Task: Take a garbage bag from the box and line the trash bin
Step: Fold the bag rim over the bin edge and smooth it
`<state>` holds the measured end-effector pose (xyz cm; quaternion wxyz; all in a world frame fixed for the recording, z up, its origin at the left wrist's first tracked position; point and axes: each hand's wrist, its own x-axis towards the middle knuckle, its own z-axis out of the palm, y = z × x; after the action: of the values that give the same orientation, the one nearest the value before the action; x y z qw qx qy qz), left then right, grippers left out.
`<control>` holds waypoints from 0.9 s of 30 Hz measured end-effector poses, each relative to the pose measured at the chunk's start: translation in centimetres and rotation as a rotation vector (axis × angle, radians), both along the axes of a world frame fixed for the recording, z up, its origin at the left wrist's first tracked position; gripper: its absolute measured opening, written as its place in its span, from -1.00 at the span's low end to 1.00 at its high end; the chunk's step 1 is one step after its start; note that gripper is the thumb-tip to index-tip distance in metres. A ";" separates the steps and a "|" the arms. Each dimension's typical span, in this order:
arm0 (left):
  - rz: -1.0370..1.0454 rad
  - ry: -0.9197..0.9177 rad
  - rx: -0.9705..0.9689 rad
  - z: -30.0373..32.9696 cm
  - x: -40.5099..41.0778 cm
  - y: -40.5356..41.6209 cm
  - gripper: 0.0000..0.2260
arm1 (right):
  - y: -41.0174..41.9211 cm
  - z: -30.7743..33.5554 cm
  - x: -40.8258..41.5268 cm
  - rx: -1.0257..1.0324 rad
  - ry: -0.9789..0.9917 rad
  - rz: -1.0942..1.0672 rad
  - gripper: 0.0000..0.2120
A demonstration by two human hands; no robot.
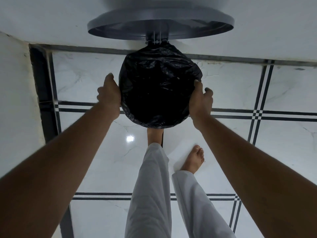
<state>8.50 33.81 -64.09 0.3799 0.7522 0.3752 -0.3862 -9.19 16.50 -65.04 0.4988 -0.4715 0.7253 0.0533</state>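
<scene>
A round pedal trash bin stands against the wall, its grey lid [161, 23] swung up and open. A black garbage bag [157, 86] lies inside the bin and is folded out over the whole rim, hiding the bin's body. My left hand [109, 95] presses against the bag-covered rim on the left side, fingers curled round it. My right hand [199, 98] grips the rim and bag on the right side. My left foot [154, 134] is on the pedal at the bin's base. No bag box is in view.
White marble floor tiles [96, 160] with black stripe lines spread around me. A white wall [257, 40] rises behind the bin and another wall [15, 91] stands at the left. My right foot [193, 160] rests on the floor.
</scene>
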 end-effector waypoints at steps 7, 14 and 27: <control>0.126 0.173 -0.247 1.3 -3.9 0.8 -0.34 | 2.4 0.4 -1.8 0.261 -0.149 -0.101 -0.19; 0.143 -0.016 0.075 0.6 -4.5 2.0 -0.72 | 2.3 1.2 -2.9 0.063 0.107 0.020 -0.12; -0.380 -1.196 -0.078 12.1 -2.7 -5.5 -0.71 | -2.3 11.3 2.3 -0.644 -0.521 0.296 -0.39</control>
<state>5.76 28.35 -51.94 0.4761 0.8772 -0.0567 0.0274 -6.85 14.16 -53.71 0.4796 -0.6995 0.4796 -0.2250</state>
